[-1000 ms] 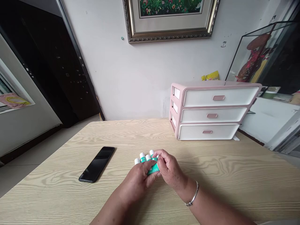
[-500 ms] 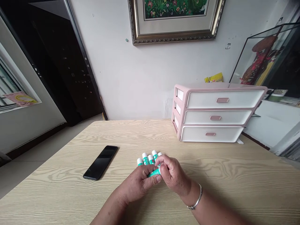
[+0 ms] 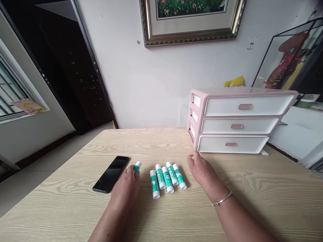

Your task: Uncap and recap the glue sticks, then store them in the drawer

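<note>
My left hand (image 3: 126, 183) is closed around a green-and-white glue stick (image 3: 137, 166), whose white end points up past the fingers. It is just right of a black phone (image 3: 111, 174). In the middle of the table lie several more glue sticks (image 3: 168, 179), side by side in a loose, uneven row with their lengths toward me. To the right of that row, my right hand (image 3: 203, 169) hovers or rests near the drawer unit; its fingers are loosely bent, and nothing shows between them. A silver bangle circles the right wrist.
A pink-and-white unit with three drawers (image 3: 234, 126) stands at the table's back right, a yellow packet (image 3: 235, 81) on or behind its top. The wooden table (image 3: 141, 141) ends near the white wall, below a framed picture (image 3: 191, 40). A dark doorway is at left.
My hands have parted: the left carried the glue stick leftward toward the phone, while the right let go of it and moved right. The row of glue sticks is now fully uncovered.
</note>
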Tool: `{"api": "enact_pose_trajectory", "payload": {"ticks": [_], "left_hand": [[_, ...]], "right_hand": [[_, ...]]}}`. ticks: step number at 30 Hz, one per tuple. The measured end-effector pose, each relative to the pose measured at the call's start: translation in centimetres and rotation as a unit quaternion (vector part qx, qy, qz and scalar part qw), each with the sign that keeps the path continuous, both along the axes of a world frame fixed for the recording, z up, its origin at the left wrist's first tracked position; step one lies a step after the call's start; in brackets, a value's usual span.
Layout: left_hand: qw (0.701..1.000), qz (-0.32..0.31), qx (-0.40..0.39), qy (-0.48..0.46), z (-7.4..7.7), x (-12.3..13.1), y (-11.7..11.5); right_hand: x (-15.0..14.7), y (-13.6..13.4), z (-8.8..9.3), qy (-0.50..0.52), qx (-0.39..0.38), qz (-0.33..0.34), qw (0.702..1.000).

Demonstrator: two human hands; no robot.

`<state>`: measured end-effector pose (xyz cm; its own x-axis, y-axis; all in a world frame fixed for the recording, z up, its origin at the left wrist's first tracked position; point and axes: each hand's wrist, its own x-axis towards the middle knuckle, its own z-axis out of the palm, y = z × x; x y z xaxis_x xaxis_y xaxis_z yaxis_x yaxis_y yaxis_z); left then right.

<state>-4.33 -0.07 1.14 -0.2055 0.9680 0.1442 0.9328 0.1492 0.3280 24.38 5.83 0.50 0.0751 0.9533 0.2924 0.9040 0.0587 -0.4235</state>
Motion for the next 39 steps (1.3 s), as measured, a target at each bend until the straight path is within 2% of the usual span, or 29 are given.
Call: {"api": "enact_pose_trajectory", "payload": {"ticks": [3, 7, 11, 15, 21, 28, 31, 33, 37, 39], "left_hand": [[0.996, 0.018, -0.016, 0.084, -0.2, -0.2, 0.2], [0.989, 0.043, -0.035, 0.134, -0.3, -0.2, 0.2], [0.986, 0.055, -0.047, 0.15, 0.2, 0.0, -0.1], [0.983, 0.072, -0.026, 0.169, 0.5, -0.4, -0.4], [0.983, 0.086, 0.015, 0.164, -0.4, -1.7, 0.1], [0.977, 0.104, 0.036, 0.183, -0.6, -2.3, 0.4], [0.983, 0.069, 0.082, 0.145, -1.2, -2.2, 0.3], [0.991, 0.033, 0.098, 0.081, -1.6, -1.5, 0.1], [0.996, -0.049, 0.022, -0.07, -1.9, 1.1, -0.7], [0.993, -0.063, -0.01, -0.095, -1.5, 2.5, -1.2]], "right_hand": [[0.3, -0.2, 0.5, -0.024, -0.05, -0.008, 0.998], [0.3, -0.5, 0.8, -0.033, -0.073, 0.012, 0.997], [0.3, -0.5, 0.6, -0.009, -0.092, 0.034, 0.995], [0.2, -0.4, 0.4, 0.027, -0.091, 0.068, 0.993], [0.2, -0.4, -0.3, 0.04, -0.095, 0.086, 0.991], [0.0, -0.5, -0.7, 0.039, -0.1, 0.103, 0.989], [-0.1, -0.5, -0.9, 0.036, -0.107, 0.115, 0.987], [-0.1, -0.4, -1.0, 0.031, -0.108, 0.117, 0.987], [-0.1, -0.5, -1.1, 0.026, -0.105, 0.122, 0.987], [-0.1, -0.7, -0.9, 0.026, -0.107, 0.124, 0.986]]}}
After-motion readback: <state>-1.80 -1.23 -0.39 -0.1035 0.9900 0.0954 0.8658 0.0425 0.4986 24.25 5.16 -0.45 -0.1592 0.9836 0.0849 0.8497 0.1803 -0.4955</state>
